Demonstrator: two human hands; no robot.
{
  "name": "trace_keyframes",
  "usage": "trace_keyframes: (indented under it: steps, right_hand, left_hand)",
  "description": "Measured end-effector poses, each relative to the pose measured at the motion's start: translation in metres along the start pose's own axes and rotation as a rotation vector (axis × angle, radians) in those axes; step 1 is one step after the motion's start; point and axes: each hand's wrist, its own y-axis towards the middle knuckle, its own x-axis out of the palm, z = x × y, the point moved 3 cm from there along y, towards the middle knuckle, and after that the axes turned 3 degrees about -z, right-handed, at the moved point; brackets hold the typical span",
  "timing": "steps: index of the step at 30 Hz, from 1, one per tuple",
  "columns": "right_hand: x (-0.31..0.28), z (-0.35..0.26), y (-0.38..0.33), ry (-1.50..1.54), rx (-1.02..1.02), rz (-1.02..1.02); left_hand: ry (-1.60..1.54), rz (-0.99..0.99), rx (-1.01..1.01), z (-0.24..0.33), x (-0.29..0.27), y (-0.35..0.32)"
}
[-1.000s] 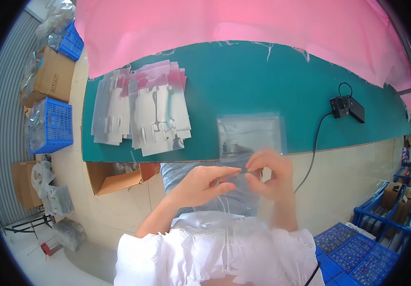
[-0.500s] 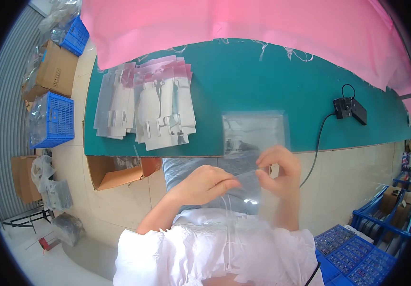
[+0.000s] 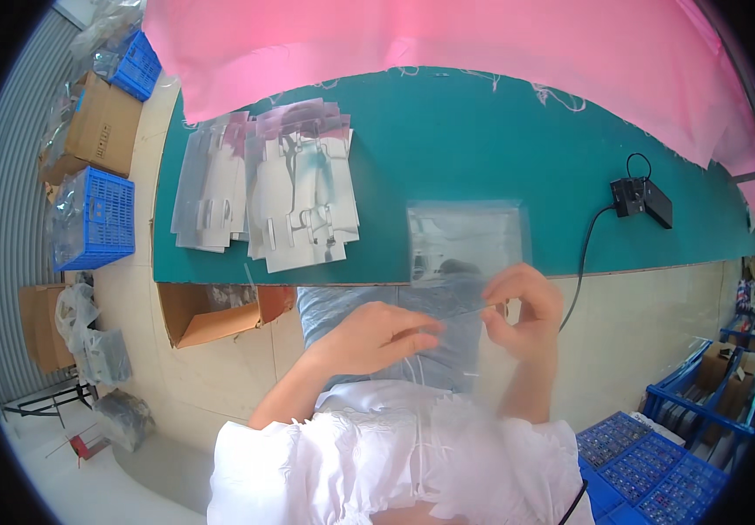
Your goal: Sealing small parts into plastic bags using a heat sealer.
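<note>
A thin clear plastic sheet (image 3: pixel 460 350) hangs between my hands over my lap, just off the table's front edge; its outline is faint. My right hand (image 3: pixel 526 306) pinches its upper edge between thumb and forefinger. At the other end my left hand (image 3: pixel 377 337) is closed around the sheet's edge, thumb lying along the fingers. Just beyond my hands, a flat piece with a mirror-like shine and a clear border (image 3: pixel 467 241) rests on the green table (image 3: pixel 482 140), slightly past the front edge.
Two overlapping piles of shiny cut-out sheets (image 3: pixel 307 201) lie at the table's left. A black device with a cable (image 3: pixel 644 203) sits at the right. Pink cloth (image 3: pixel 447 35) hangs along the back. Cardboard boxes (image 3: pixel 101 131) and blue crates (image 3: pixel 108 219) stand left, blue parts trays (image 3: pixel 649 464) lower right.
My right hand has shifted slightly right and up, still pinching the sheet. The left hand has stayed nearly in place, and the sheet looks stretched a little wider between them.
</note>
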Motion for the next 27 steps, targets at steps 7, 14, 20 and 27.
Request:
trace_keyframes:
  steps: [7, 14, 20, 27]
  right_hand:
    - [-0.009, -0.002, -0.002, 0.020, 0.099, 0.014]
    - [-0.013, 0.000, -0.003, 0.003, 0.109, 0.009]
    - [-0.017, 0.000, -0.003, 0.018, 0.102, 0.032]
    - [-0.021, 0.002, -0.005, 0.015, 0.112, 0.057]
  left_hand:
    - [0.108, 0.053, -0.096, -0.009, -0.004, -0.003]
    - [0.105, -0.017, -0.099, -0.002, -0.005, -0.002]
    - [0.143, -0.073, -0.030, -0.011, -0.004, -0.004]
    - [0.024, 0.004, -0.045, -0.004, -0.004, -0.004]
